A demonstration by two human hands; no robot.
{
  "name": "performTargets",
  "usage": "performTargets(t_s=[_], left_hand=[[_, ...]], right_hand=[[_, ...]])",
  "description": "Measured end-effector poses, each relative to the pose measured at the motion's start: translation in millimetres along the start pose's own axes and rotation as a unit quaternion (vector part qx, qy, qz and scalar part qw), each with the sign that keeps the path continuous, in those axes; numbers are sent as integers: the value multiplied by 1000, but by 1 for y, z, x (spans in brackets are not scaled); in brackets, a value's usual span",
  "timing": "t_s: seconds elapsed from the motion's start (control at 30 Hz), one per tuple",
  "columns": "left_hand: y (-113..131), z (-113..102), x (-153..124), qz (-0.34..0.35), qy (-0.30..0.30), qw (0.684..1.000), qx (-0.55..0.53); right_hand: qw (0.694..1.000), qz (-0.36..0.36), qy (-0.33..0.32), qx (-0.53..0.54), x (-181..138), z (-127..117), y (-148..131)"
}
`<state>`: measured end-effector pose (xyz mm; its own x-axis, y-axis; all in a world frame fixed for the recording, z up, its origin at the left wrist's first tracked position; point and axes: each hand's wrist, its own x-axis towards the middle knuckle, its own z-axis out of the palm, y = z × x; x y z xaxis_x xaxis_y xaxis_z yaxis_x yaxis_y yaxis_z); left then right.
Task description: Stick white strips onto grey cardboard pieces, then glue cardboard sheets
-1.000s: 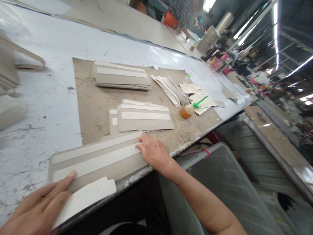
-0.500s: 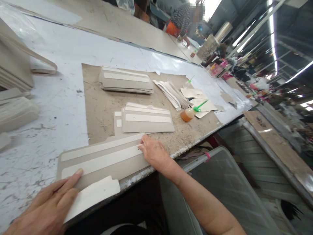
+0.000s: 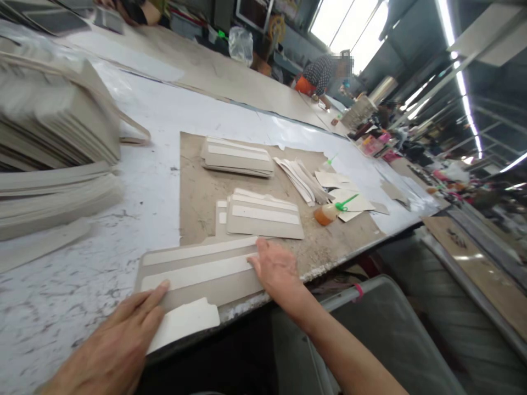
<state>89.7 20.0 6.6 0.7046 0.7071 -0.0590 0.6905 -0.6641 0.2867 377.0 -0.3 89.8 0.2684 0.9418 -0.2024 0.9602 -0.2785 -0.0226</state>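
A long grey-beige panel (image 3: 197, 295) with two pale strips along it lies at the table's front edge. My left hand (image 3: 119, 337) rests over its left end, fingers stretched out, the index fingertip on the lower pale strip (image 3: 206, 272). From under the left thumb juts a cream strip (image 3: 189, 322) with a notched end, lying over the panel's front edge; its other end is hidden. At the panel's right end my right hand (image 3: 278, 269) has its fingers curled onto it, fingertips at the upper strip (image 3: 201, 249) and thumb by the lower one.
Behind the panel are two stacks of similar panels (image 3: 263, 220) (image 3: 239, 158), loose strips (image 3: 300, 181) and a green-nozzled bottle (image 3: 327, 214) of amber liquid. Taller stacks (image 3: 82, 120) stand at left. A grey bin (image 3: 382, 323) is below the edge. A person (image 3: 319, 74) works farther back.
The view has turned left, so everything sits farther right and more of the left stacks shows. Both hands keep nearly the same places on the panel.
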Motion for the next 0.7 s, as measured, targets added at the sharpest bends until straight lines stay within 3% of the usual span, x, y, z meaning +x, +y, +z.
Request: performTargets(t_s=[0.07, 0.2, 0.3, 0.4, 0.6, 0.7], left_hand=[[4, -1, 3, 13, -7, 999, 35], [10, -13, 6, 17, -28, 997, 73], [19, -32, 11, -5, -94, 993, 69], [29, -49, 14, -26, -114, 992, 43], [34, -56, 14, -30, -82, 996, -5], [31, -55, 16, -45, -105, 993, -18]], right_hand=[[997, -32, 68, -22, 4, -2, -7], [959, -203, 196, 29, 26, 11, -30], [943, -288, 165, 31, 43, 35, -42], [949, -296, 109, 28, 51, 51, -46], [944, -300, 118, 70, 44, 42, -60], [933, -327, 120, 95, 41, 41, -71]])
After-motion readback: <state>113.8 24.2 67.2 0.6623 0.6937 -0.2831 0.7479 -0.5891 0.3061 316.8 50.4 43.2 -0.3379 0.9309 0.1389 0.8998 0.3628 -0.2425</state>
